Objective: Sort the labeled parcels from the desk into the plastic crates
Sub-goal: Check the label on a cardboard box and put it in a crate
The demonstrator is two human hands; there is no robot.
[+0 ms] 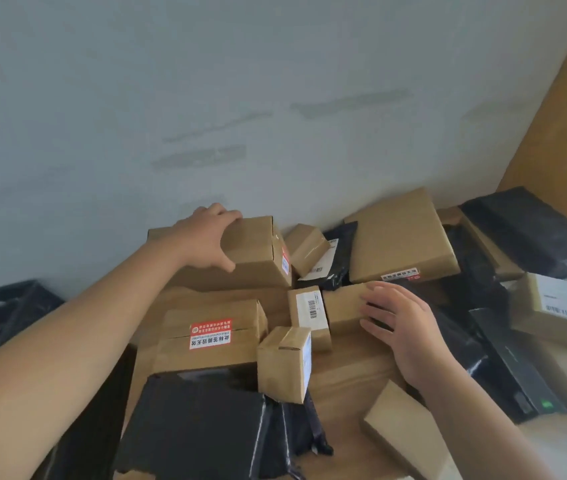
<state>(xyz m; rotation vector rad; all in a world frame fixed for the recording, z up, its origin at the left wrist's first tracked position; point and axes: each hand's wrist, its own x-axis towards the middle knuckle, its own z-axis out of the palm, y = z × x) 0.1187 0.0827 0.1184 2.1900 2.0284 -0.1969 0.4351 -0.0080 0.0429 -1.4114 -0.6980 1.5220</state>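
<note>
Meanwhile, the left hand (206,237) is gripping a cardboard box (254,251) atop the desk pile while the right hand (403,323) is resting spread on a flat parcel (344,308) — lifting risks toppling neighbours.

Desk (559,445): heaped cardboard boxes (399,237), black poly parcels (192,431).

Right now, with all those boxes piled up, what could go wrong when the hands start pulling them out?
1. The left hand grips a cardboard box high on the pile. Lifting it could nudge the small tilted box beside it into sliding.
2. The small upright box stands partly on a soft black plastic bag. It might tip if the pile shifts.
3. The right hand lies on a flat box among black bags, which may slip.
</note>
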